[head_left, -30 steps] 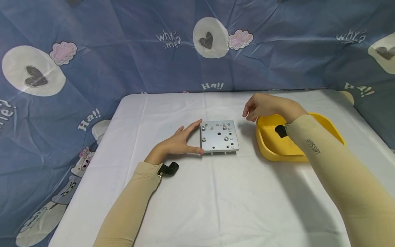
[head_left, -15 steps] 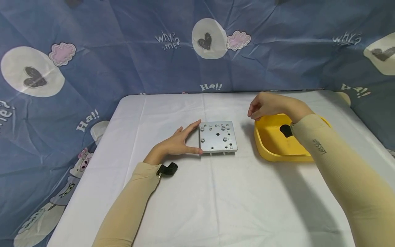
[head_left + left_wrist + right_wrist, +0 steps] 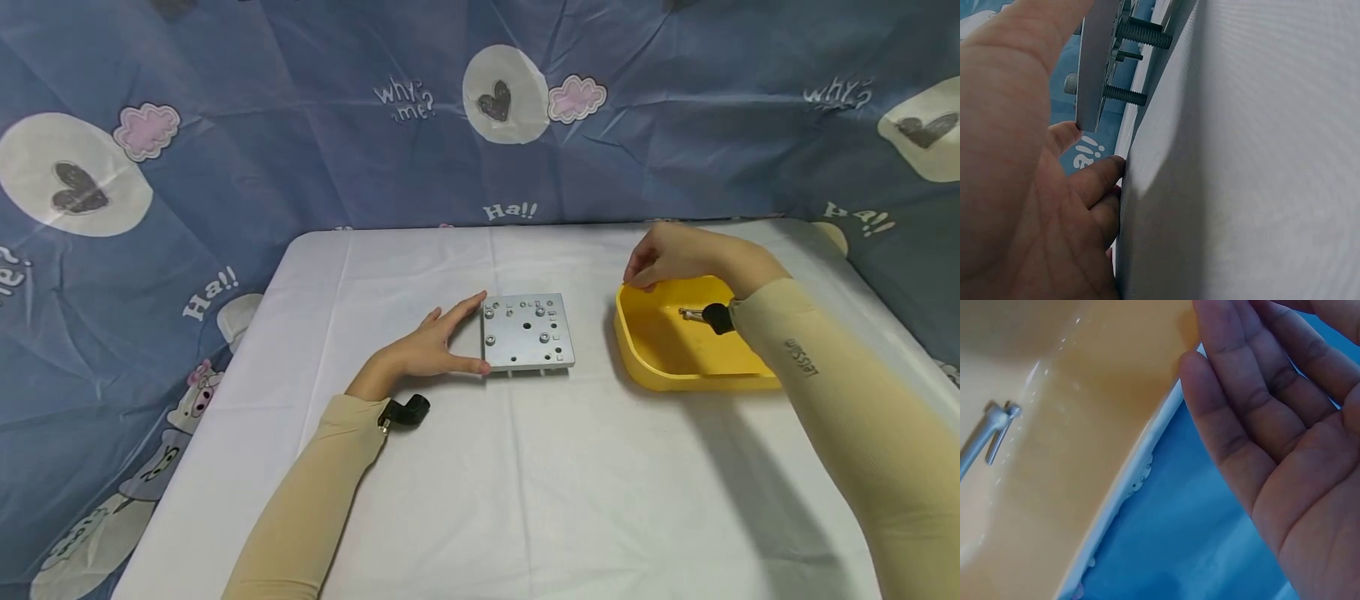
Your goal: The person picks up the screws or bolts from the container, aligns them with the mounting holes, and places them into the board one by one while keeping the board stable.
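A silver metal plate (image 3: 525, 337) lies on the white cloth, with holes and several socket-head screws standing in it. Below it, threaded screw shanks (image 3: 1125, 95) stick out. My left hand (image 3: 431, 346) holds the plate's left side, thumb at the front corner and index finger at the back corner. Over the left back rim of a yellow tray (image 3: 637, 362) hangs my right hand (image 3: 671, 254), fingers loosely bent; the right wrist view shows nothing in the palm, though its fingertips are partly cut off. Socket-head screws (image 3: 999, 419) lie in the tray.
White cloth (image 3: 450, 483) covers the table. A blue printed curtain (image 3: 337, 150) hangs along the back and left side. Each sleeve cuff carries a small black wrist camera (image 3: 408, 412).
My right hand has moved right, from the space beside the tray to above its left back rim. The left hand and plate stay put, and the screws in the tray have come into sight.
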Action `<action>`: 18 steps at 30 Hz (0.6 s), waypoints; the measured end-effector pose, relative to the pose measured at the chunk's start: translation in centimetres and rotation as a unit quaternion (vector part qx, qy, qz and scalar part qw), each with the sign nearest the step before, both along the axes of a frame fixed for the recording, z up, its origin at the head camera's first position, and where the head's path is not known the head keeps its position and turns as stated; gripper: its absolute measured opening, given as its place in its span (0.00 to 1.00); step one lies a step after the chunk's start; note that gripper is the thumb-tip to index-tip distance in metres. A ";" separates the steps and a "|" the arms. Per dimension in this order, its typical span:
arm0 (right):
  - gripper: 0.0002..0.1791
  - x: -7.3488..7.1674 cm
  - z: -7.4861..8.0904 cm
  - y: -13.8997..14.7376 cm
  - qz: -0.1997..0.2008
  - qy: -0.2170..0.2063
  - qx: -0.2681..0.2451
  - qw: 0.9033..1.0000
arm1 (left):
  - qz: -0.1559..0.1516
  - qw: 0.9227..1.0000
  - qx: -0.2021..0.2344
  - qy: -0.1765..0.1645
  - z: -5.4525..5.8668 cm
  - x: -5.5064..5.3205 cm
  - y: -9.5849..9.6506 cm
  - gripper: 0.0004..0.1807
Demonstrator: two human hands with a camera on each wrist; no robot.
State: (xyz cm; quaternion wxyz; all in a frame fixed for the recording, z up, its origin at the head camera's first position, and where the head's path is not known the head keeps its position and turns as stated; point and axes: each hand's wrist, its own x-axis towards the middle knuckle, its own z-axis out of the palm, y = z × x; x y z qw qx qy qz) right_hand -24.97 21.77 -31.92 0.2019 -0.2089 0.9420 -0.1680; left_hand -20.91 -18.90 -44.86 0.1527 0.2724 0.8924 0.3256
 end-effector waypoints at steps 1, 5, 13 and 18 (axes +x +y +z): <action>0.10 0.1 0.0 0.2 -0.004 -0.005 -0.003 1.000 | 0.000 1.000 -0.001 0.000 0.0 0.0 0.0 0.67; 0.12 0.3 -0.3 1.0 -0.023 -0.021 -0.007 0.999 | 0.000 1.000 -0.004 0.000 0.0 -0.2 0.0 0.67; 0.17 0.6 -1.2 2.7 -0.043 -0.046 0.012 0.998 | -0.008 1.000 -0.001 -0.002 0.2 -0.3 -0.1 0.68; 0.20 0.7 -1.5 3.9 -0.045 -0.058 0.027 0.997 | -0.010 1.000 0.000 -0.002 0.3 -0.3 -0.1 0.68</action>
